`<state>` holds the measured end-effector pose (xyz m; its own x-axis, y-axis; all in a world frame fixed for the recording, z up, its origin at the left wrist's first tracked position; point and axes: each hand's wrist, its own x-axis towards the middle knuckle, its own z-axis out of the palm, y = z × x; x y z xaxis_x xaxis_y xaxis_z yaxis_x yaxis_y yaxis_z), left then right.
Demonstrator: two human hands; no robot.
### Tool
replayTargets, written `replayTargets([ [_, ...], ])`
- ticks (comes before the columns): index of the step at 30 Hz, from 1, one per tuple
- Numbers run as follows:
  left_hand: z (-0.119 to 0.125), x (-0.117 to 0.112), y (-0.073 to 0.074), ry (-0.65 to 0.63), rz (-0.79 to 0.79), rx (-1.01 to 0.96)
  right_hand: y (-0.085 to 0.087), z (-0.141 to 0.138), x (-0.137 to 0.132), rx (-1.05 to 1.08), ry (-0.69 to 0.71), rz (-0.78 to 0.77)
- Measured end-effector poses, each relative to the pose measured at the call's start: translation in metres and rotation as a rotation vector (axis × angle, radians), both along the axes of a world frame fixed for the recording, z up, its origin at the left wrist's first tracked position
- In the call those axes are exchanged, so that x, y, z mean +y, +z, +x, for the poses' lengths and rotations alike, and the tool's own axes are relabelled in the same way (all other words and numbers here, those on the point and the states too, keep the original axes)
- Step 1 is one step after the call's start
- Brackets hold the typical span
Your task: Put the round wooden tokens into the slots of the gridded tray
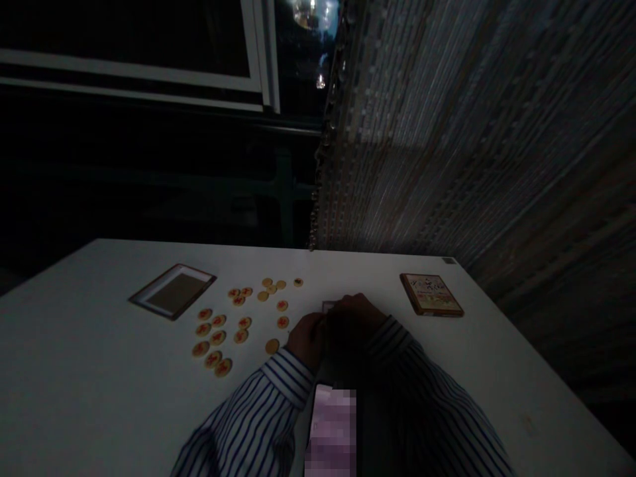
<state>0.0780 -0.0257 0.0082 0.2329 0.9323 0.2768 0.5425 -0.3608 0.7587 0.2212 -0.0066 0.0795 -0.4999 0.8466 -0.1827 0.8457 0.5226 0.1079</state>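
Note:
My left hand (307, 339) and my right hand (358, 314) meet over the middle of the white table (124, 397). Both look curled inward around something small and dark. The pale edge of a flat thing (328, 306) peeks out just beyond them; deep shadow and the hands hide the rest. Left of my left hand lie round Chinese chess pieces with red characters, such as this one (217, 338). One piece (272, 346) near the left wrist shows a plain face. A few more plain pieces (271, 289) lie farther back, beside a dark-marked one (298, 282).
A shallow rectangular tray (149, 306) lies at the back left. On the right is a flat box (431, 295) with a printed top. A lit phone (330, 430) lies between my forearms. Behind the table's far edge hangs a string curtain (407, 146). The room is dim.

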Motion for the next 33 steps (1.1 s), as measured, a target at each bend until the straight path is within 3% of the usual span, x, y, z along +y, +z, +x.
replayTargets([
  [25,-0.001,-0.003,0.005,0.006,-0.006,0.009,0.005,-0.003,-0.003,-0.017,-0.036,-0.024],
  [29,0.000,-0.002,0.003,0.020,-0.016,0.002,0.010,0.007,0.000,0.032,-0.055,0.010],
  [33,0.000,-0.003,0.003,0.031,-0.015,-0.019,0.023,0.019,0.003,0.155,-0.127,0.138],
])
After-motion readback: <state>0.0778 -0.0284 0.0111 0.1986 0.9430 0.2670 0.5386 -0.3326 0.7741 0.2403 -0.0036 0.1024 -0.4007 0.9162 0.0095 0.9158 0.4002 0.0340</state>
